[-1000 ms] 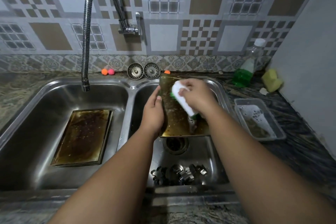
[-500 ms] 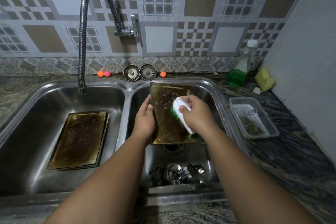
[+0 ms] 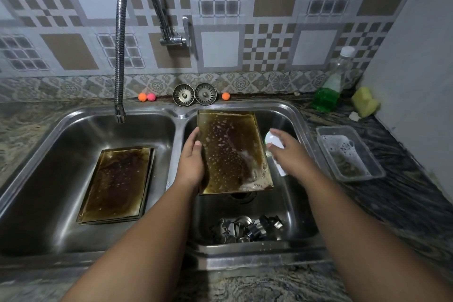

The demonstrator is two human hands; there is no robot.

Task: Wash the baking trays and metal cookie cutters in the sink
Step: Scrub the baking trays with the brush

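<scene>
The left hand [image 3: 191, 158] holds the left edge of a baking tray [image 3: 232, 152]. Its thumb lies on top of the tray and its fingers go under the edge, out of sight. The right hand [image 3: 288, 152] is curled around a white brush [image 3: 274, 141] with a bit of green on it. The brush is just beside the right edge of the tray and is not touching the tray's top. The tray is brown and dirty, with white soap bubbles all over it. It is held up, tilted, over the right bowl of the sink [image 3: 179, 113], and it hides part of the drain hole. In the near end of that bowl lies a pile of metal cookie cutters [image 3: 247, 228]. In the left bowl another brown tray [image 3: 117, 181] lies flat on the bottom, and the bendy tap [image 3: 120, 44] hangs over the far end of that bowl. On the far ledge stand two round strainers [image 3: 195, 94] with small orange and pink balls [image 3: 146, 97] near them. To the right, on the counter, is a clear tub [image 3: 348, 152] of soapy water. Farther back are a bottle [image 3: 328, 88] of green soap and a yellow sponge [image 3: 365, 102].
</scene>
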